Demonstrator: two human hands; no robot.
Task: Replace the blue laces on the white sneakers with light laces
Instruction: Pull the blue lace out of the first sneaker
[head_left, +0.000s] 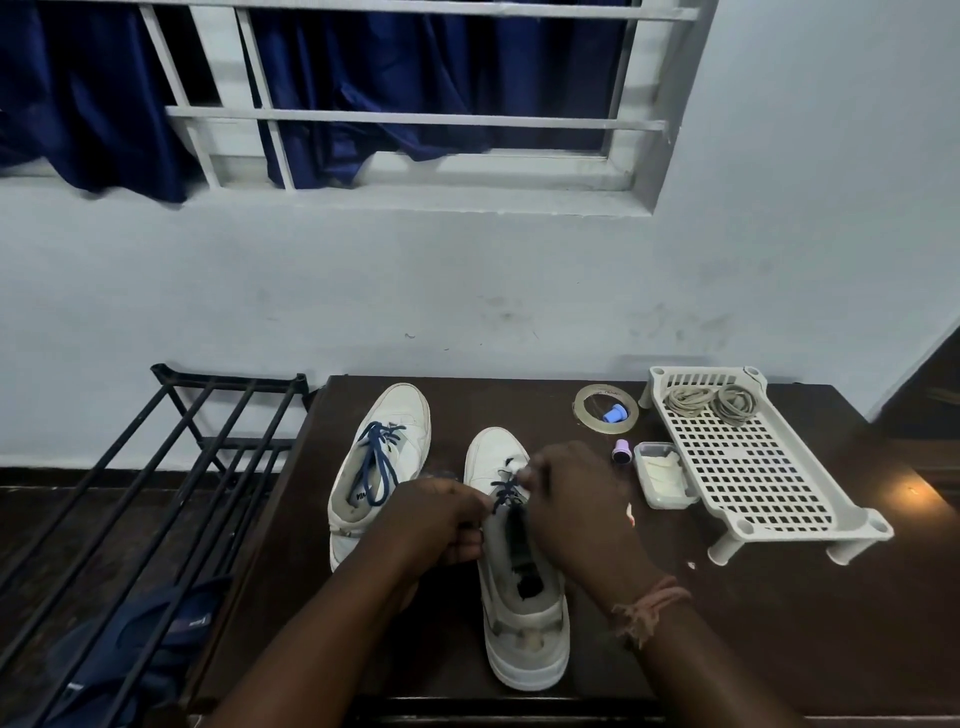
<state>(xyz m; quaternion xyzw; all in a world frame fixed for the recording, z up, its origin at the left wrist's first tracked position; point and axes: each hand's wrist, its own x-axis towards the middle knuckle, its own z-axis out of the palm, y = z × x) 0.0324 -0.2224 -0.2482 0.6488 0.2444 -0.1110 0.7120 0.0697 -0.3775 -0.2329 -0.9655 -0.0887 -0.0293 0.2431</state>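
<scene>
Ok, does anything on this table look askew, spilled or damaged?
Nothing spilled or damaged. The white rack sits at an angle to the table edge, light laces coiled on it. Both hands, left and right, work the blue lace on the nearer sneaker.
</scene>
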